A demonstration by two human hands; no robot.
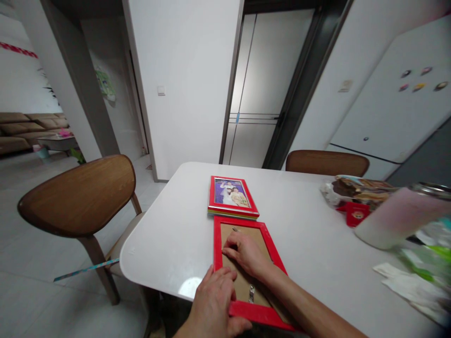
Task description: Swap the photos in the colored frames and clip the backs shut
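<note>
A red picture frame [274, 244] lies face down at the near edge of the white table, its brown backing board [259, 240] showing. My left hand [214, 300] grips the frame's near left corner, thumb below and fingers over the rim. Over the board, my right hand [248, 256] has its fingertips pinched together at the inner left edge of the frame; whatever is between them is too small to make out. A small metal hanger [251, 294] sits on the board near the bottom rim. Just beyond lies a stack of frames, topped by a red-framed photo [230, 192] of people.
On the right of the white table [169, 234] stand a pink-and-white tumbler [398, 218], packaged snacks [362, 188], a red packet [356, 214] and crumpled white tissue [405, 284]. Wooden chairs stand at the left [81, 197] and far side [326, 162].
</note>
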